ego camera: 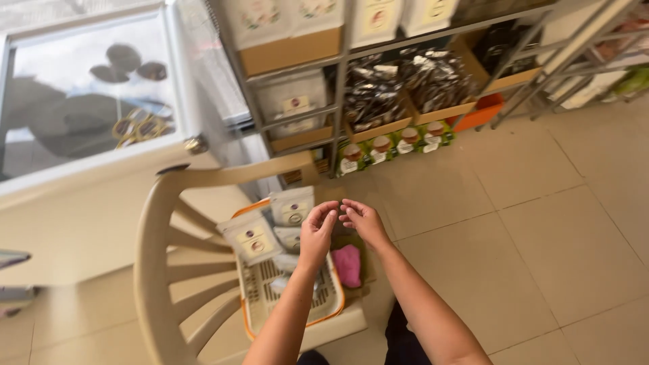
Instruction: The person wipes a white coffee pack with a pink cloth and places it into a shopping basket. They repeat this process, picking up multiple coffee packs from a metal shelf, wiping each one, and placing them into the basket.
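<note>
Just left of the left hand (318, 230), white pouches (270, 226) with round dark labels stand in a basket. Beyond both hands, green-and-white packets (395, 143) line the floor; silvery dark bags (405, 84) fill shelves above.

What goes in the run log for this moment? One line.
left hand: empty, fingers curled | right hand: empty, beside left | below: basket on chair

Metal shelf rack (341, 101) as landmark: chest freezer (88, 108) left of it, dark foil packs (405, 84) on it, green boxes (395, 145) at base, orange crate (481, 111) beneath right side.
</note>
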